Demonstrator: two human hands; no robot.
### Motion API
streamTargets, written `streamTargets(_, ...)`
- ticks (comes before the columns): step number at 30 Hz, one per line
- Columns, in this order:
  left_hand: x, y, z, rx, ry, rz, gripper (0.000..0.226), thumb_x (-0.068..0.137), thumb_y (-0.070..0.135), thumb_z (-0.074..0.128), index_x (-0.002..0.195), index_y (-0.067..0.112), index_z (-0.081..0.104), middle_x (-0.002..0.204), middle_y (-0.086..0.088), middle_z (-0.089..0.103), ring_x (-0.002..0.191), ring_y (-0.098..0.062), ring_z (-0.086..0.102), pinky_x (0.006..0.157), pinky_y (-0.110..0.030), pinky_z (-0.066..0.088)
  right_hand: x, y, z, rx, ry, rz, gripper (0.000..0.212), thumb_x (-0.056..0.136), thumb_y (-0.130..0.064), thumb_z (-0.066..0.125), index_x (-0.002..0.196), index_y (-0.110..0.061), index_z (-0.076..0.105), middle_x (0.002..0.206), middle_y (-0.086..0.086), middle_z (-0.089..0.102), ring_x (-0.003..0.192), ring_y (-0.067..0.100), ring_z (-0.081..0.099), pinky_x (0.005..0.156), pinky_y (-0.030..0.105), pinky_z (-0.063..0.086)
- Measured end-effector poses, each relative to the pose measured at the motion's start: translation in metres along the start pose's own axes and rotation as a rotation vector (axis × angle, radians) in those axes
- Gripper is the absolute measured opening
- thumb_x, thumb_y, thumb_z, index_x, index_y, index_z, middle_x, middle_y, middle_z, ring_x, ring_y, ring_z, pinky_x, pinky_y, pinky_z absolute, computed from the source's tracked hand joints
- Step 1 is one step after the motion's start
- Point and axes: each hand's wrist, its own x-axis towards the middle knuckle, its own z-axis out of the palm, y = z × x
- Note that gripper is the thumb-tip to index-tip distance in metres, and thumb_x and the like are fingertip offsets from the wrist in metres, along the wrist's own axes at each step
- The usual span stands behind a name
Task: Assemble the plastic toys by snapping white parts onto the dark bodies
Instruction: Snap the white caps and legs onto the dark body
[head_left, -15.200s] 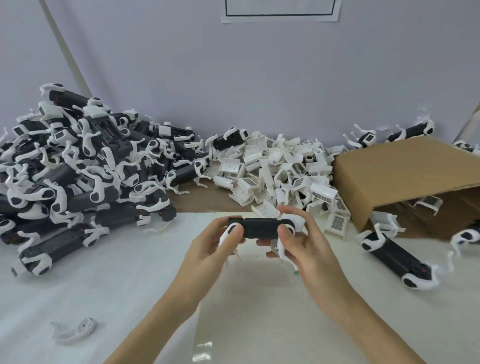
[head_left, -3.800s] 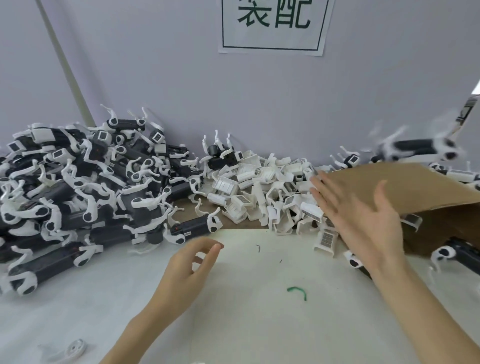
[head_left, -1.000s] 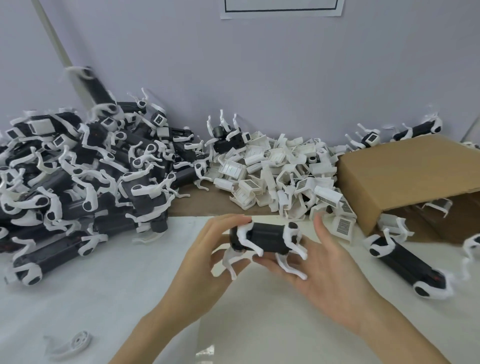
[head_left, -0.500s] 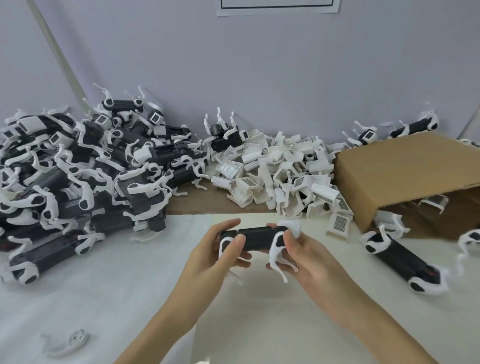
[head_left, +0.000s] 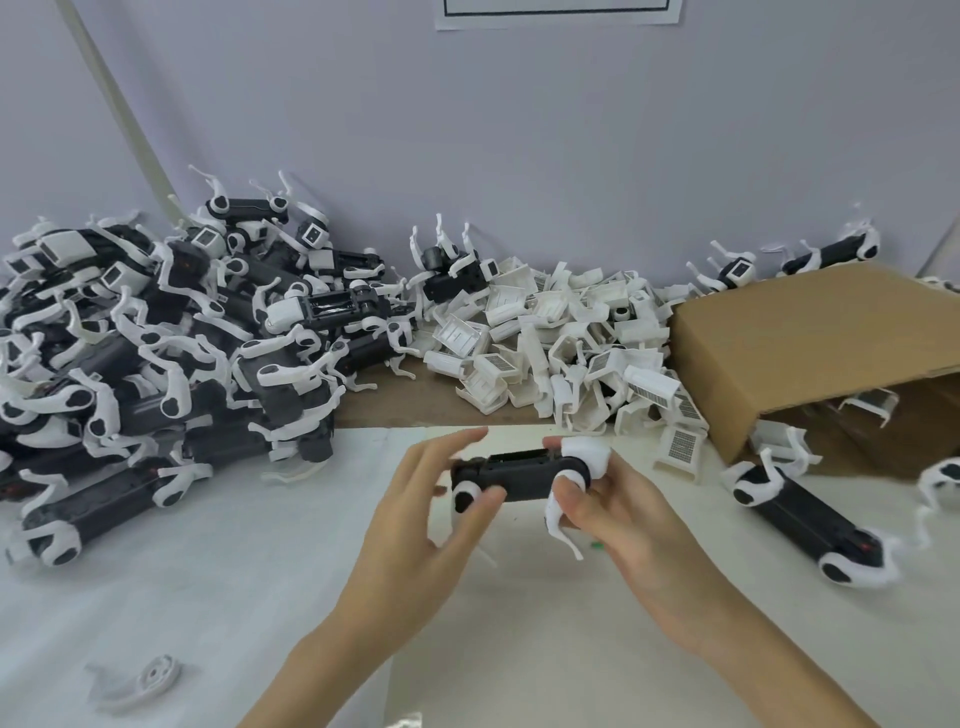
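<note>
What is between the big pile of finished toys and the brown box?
In the head view, a heap of loose white parts lies between the pile of assembled toys and the cardboard box, against the wall.

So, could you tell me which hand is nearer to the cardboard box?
Right. The right hand holds the toy body's end towards the cardboard box; the left hand holds the far end.

Head-worn view, down and forward, close over table (head_left: 156, 597)
</note>
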Motion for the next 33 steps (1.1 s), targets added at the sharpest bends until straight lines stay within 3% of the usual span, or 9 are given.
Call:
streamTargets(2, -0.001, -0.003, 0.005, 0.29, 0.028, 0.196, 0.05, 0.097, 0.045, 0.071, 0.144, 0.03, 0.061, 0.141, 0.011, 0.055, 0.128, -0.008, 0.052, 0.105, -0.021, 0.042, -0.001, 0.002, 0.005, -0.065, 0.104, 0.018, 0.047, 0.084, -0.035, 0.077, 0.124, -0.017, 0.061, 0.088, -0.002, 0.069, 0.085, 0.012, 0.064, 0.084, 0.019, 0.047)
streamTargets(5, 0.001, -0.009, 0.005, 0.39, 0.063, 0.295, 0.041, 0.094, 0.02, 0.079, 0.133, 0.018, 0.067, 0.127, 0.009, 0.063, 0.112, -0.016, 0.054, 0.098, -0.027, 0.046, 0.0, 0.002, 0.01, -0.081, 0.116, -0.002, 0.045, 0.083, -0.034, 0.079, 0.125, -0.022, 0.066, 0.117, -0.004, 0.076, 0.117, 0.014, 0.069, 0.095, 0.024, 0.055)
streamTargets(8, 0.002, -0.009, -0.001, 0.212, 0.09, 0.136, 0.044, 0.092, -0.004, 0.076, 0.126, 0.023, 0.067, 0.12, 0.018, 0.068, 0.109, -0.011, 0.064, 0.094, -0.029, 0.053, -0.001, -0.005, 0.006, 0.049, -0.047, -0.03, 0.046, 0.108, -0.046, 0.043, 0.139, -0.018, 0.064, 0.141, 0.006, 0.066, 0.137, 0.024, 0.058, 0.109, 0.046, 0.05)
streamTargets(10, 0.004, -0.006, -0.003, -0.033, 0.049, -0.006, 0.043, 0.098, -0.005, 0.069, 0.125, 0.029, 0.067, 0.117, 0.017, 0.074, 0.111, -0.011, 0.071, 0.096, -0.027, 0.056, 0.0, -0.008, 0.001, 0.071, -0.07, -0.035, 0.047, 0.112, -0.039, 0.03, 0.141, -0.023, 0.064, 0.147, 0.002, 0.062, 0.142, 0.02, 0.053, 0.11, 0.048, 0.044)
streamTargets(14, 0.002, 0.001, 0.004, -0.264, -0.012, -0.097, 0.031, 0.104, -0.002, 0.061, 0.122, 0.021, 0.07, 0.112, 0.009, 0.079, 0.112, -0.013, 0.074, 0.097, -0.025, 0.056, -0.003, 0.008, 0.003, -0.393, -0.013, -0.147, 0.048, 0.107, -0.024, 0.057, 0.151, -0.041, 0.049, 0.155, -0.022, 0.048, 0.143, 0.005, 0.047, 0.112, 0.028, 0.045)
streamTargets(16, -0.001, 0.003, 0.009, -0.333, 0.005, -0.112, 0.027, 0.106, -0.003, 0.055, 0.115, 0.014, 0.073, 0.112, 0.0, 0.079, 0.113, -0.021, 0.075, 0.095, -0.031, 0.06, -0.004, 0.016, 0.005, -0.633, 0.061, -0.245, 0.052, 0.102, -0.022, 0.067, 0.147, -0.042, 0.05, 0.148, -0.029, 0.048, 0.137, 0.003, 0.05, 0.109, 0.025, 0.046)
streamTargets(21, -0.003, 0.006, 0.013, -0.396, -0.009, -0.129, 0.022, 0.108, 0.011, 0.054, 0.115, 0.011, 0.075, 0.115, -0.001, 0.078, 0.117, -0.023, 0.073, 0.096, -0.04, 0.062, -0.007, 0.019, 0.005, -0.693, 0.165, -0.301, 0.025, 0.096, -0.046, 0.069, 0.117, -0.048, 0.055, 0.107, -0.028, 0.061, 0.101, -0.003, 0.062, 0.077, 0.003, 0.043)
streamTargets(28, -0.007, 0.021, 0.01, -0.38, -0.122, -0.109, 0.04, 0.111, 0.049, 0.038, 0.132, 0.033, 0.068, 0.125, 0.007, 0.075, 0.122, -0.019, 0.068, 0.102, -0.035, 0.055, -0.002, 0.023, 0.002, -0.878, 0.304, -0.328, 0.037, 0.085, -0.058, 0.066, 0.112, -0.034, 0.064, 0.102, -0.015, 0.054, 0.091, -0.003, 0.058, 0.074, 0.007, 0.043)
streamTargets(33, -0.008, 0.025, 0.008, -0.408, -0.09, -0.098, 0.042, 0.107, 0.053, 0.041, 0.122, 0.029, 0.072, 0.118, 0.006, 0.076, 0.114, -0.015, 0.07, 0.093, -0.022, 0.054, -0.001, 0.029, 0.003, -0.942, 0.279, -0.356, 0.031, 0.088, -0.037, 0.078, 0.111, -0.039, 0.057, 0.105, -0.021, 0.045, 0.092, 0.0, 0.058, 0.078, 0.007, 0.044)
